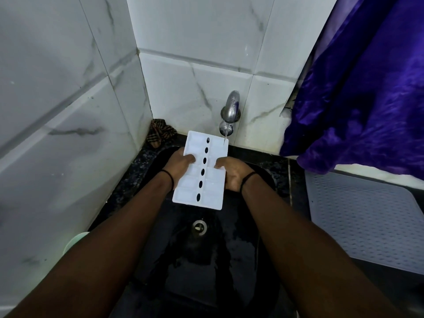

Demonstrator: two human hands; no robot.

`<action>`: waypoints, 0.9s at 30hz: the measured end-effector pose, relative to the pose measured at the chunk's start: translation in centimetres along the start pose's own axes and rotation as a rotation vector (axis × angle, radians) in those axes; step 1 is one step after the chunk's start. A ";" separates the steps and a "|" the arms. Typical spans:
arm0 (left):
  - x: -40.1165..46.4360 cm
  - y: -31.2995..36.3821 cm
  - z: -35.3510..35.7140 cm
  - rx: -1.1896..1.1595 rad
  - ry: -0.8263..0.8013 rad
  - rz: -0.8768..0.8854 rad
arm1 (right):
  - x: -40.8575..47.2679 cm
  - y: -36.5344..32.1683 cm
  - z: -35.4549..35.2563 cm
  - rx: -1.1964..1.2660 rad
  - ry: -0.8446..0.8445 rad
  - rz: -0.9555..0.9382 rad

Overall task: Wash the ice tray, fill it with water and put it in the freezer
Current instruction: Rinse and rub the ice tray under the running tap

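Two forearms reach forward over a black sink (pixel 259 239), its basin wet and glossy, a round metal drain (pixel 199 227) set in the floor of the bowl. Further in, above the back half of the basin, both hands carry a white ice tray (pixel 202 173) lengthwise, its far end toward the wall. The left hand (pixel 181 162) grips the tray's left long edge, fingers curled over onto the top face; the right hand (pixel 231 174) grips the right long edge the same way, fingertips on top, palm below.

The tray is a thin rectangular moulding, two rows of shallow cells with a line of dark oval holes down the middle. It looks light and fairly stiff, though likely to flex if twisted, and wet plastic will be slippery. Holding both long edges near the middle seems the steadiest grip, and it should stay level once filled.

At the sink's back edge a chrome tap (pixel 231 109) runs a thin stream (pixel 226 136) onto the tray's far right corner. A brown striped cloth (pixel 160 134) sits crumpled in the back left corner, under glossy marbled tiles (pixel 195 88). Purple satin fabric (pixel 367 99) hangs at right.
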State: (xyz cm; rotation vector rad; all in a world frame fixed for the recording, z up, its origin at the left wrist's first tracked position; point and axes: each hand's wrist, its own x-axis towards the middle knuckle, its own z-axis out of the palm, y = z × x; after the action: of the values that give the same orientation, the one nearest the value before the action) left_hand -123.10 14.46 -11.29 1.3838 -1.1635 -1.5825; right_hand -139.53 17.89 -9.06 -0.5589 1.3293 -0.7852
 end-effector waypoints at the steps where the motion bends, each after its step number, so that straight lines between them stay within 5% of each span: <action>1: 0.0 -0.1 0.2 -0.004 -0.004 0.008 | 0.1 0.2 0.1 0.018 -0.001 -0.023; 4: 0.0 -0.3 0.6 -0.026 -0.028 -0.004 | 0.8 0.6 0.0 -0.014 0.140 -0.144; 9: 0.2 0.1 -0.2 -0.033 -0.029 -0.012 | 1.2 0.7 0.2 -0.415 0.342 -0.331; 18: 0.4 0.1 -0.4 -0.130 -0.070 -0.128 | 0.1 0.7 -1.0 -0.281 0.063 -0.082; 27: 1.0 1.3 0.9 0.306 0.033 0.056 | 1.4 1.4 -1.6 -0.156 0.146 -0.149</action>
State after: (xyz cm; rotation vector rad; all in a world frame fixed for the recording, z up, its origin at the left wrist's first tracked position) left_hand -124.24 13.24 -10.39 1.5485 -1.4568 -1.3784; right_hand -140.74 17.81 -11.24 -0.7426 1.5055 -0.8617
